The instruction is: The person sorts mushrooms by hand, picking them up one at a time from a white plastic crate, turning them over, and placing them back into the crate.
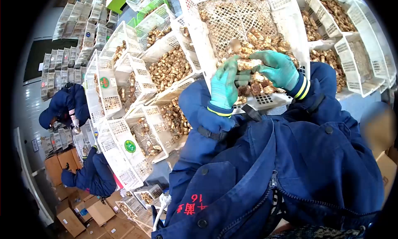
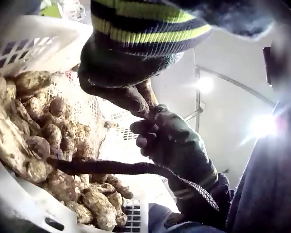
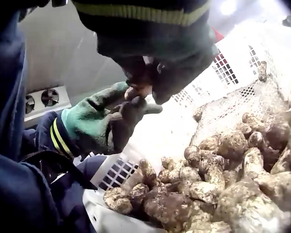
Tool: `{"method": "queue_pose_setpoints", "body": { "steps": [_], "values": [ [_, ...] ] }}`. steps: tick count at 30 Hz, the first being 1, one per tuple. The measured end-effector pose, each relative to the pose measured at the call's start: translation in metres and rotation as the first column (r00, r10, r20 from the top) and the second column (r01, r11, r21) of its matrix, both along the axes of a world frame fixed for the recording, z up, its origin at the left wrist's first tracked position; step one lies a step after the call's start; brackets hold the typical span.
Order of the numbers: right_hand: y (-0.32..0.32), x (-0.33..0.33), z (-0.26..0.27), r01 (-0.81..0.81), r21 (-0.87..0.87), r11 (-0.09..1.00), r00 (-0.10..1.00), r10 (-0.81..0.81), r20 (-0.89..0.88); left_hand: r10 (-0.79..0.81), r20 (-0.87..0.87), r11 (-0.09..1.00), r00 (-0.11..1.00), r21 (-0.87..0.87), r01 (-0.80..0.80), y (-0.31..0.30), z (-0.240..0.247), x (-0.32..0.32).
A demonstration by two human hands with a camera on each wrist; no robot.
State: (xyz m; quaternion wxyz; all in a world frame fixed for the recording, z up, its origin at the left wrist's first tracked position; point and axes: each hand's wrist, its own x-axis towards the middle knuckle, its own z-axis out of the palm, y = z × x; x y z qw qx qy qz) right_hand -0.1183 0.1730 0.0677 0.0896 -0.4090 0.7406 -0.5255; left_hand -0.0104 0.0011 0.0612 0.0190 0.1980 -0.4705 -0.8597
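Both hands wear green gloves and meet above a white crate (image 1: 290, 15) of brown, soil-marked mushrooms (image 3: 184, 194). Between them is one pale mushroom (image 1: 248, 64). The left hand (image 1: 226, 83) pinches its left end with thumb and fingers; the right hand (image 1: 278, 69) grips the other end. In the right wrist view, the left hand (image 3: 99, 119) and the right hand (image 3: 160, 68) touch around the small piece (image 3: 138, 91). The left wrist view shows the left hand (image 2: 119, 77) above and the right hand (image 2: 177, 138) below, fingertips meeting at the mushroom.
More white crates of mushrooms stand at the left (image 1: 170, 69) and right (image 1: 331, 15). Two people in dark blue clothes (image 1: 68, 104) bend over crates at the far left. Cardboard boxes (image 1: 99, 212) lie on the floor at the lower left. Stacked crates (image 1: 78, 21) stand behind.
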Motion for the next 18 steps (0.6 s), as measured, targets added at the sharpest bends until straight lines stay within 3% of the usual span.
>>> {"method": "queue_pose_setpoints", "body": {
  "steps": [1,3,4,5,6,7,8,9,10,11,12,14,15,16,18],
  "values": [
    [-0.002,0.001,0.000,0.031,-0.036,0.999,0.991,-0.036,-0.131,0.072,-0.015,0.997,0.997,0.007,-0.072,0.004,-0.002,0.001],
    [-0.008,0.002,0.006,-0.043,0.009,0.999,0.978,0.044,-0.205,0.044,-0.027,0.925,0.999,0.378,-0.031,0.010,-0.011,0.000],
    [-0.012,0.004,0.011,-0.078,0.020,0.997,0.958,0.081,-0.275,0.015,-0.083,0.822,0.996,0.568,0.035,0.011,-0.012,-0.002],
    [-0.016,0.005,0.017,-0.113,0.031,0.993,0.932,0.117,-0.344,-0.009,-0.186,0.940,0.983,0.333,0.071,0.006,-0.012,0.000],
    [-0.017,0.004,0.022,-0.107,0.027,0.994,0.951,0.110,-0.288,-0.035,-0.262,0.997,0.964,0.054,0.050,0.002,-0.012,0.002],
    [-0.017,0.003,0.028,-0.100,0.022,0.995,0.967,0.102,-0.232,-0.043,-0.317,0.980,0.947,-0.200,-0.022,-0.002,-0.005,0.003],
    [-0.018,0.001,0.034,-0.042,0.009,0.999,0.984,0.043,-0.171,0.076,-0.210,0.958,0.975,0.285,-0.014,-0.011,-0.005,0.001],
    [-0.016,-0.005,0.024,0.129,0.068,0.989,0.975,-0.114,-0.188,0.074,-0.194,0.981,0.978,0.191,-0.036,-0.022,-0.008,0.004],
    [-0.008,-0.019,-0.003,0.177,0.261,0.949,0.935,-0.079,-0.347,0.075,-0.140,0.983,0.987,0.177,-0.049,-0.029,-0.004,0.006],
    [-0.008,-0.018,-0.010,0.088,0.587,0.805,0.948,0.113,-0.297,0.066,-0.129,0.990,0.989,0.130,-0.049,-0.029,0.003,0.008],
    [-0.008,-0.017,-0.016,0.000,0.836,0.548,0.944,0.276,-0.181,0.058,-0.119,0.995,0.991,0.085,-0.048,-0.028,0.009,0.009],
    [-0.011,0.000,-0.036,0.002,0.932,0.361,0.883,0.437,-0.171,0.058,-0.186,0.995,0.981,0.088,-0.043,-0.025,0.009,0.012],
    [-0.013,0.009,-0.041,0.076,0.916,0.394,0.872,0.420,-0.253,0.063,-0.218,0.995,0.974,0.088,-0.045,-0.023,0.009,0.014],
    [-0.021,0.013,-0.038,0.067,0.940,0.335,0.887,0.411,-0.210,0.080,-0.187,0.994,0.979,0.083,-0.066,-0.022,0.009,0.014],
    [-0.024,0.010,-0.048,0.085,0.927,0.366,0.899,0.373,-0.230,0.099,-0.127,0.994,0.987,0.068,-0.091,-0.020,0.011,0.013]
  ]
}}
